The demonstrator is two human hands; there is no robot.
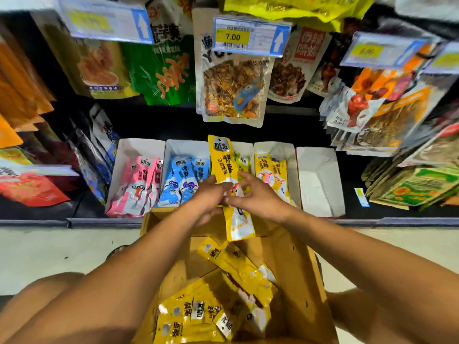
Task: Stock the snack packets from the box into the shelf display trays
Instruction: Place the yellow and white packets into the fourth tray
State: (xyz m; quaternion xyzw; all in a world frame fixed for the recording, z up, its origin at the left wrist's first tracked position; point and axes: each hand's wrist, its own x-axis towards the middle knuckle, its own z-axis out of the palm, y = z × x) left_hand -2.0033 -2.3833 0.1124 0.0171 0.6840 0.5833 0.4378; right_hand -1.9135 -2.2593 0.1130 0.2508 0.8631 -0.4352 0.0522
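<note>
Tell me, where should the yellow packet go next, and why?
Probably tip the yellow packet forward into the tray behind it: left grip and right grip hold it over the box, and that tray shows yellowish packets.

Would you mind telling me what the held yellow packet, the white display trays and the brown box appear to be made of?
The yellow packet looks like glossy plastic film: it shows glare and fine creases. The empty white tray seems to be matte paperboard, with folded corners and creased walls. The box is apparently plain brown cardboard, dull, with bent flaps.
</note>
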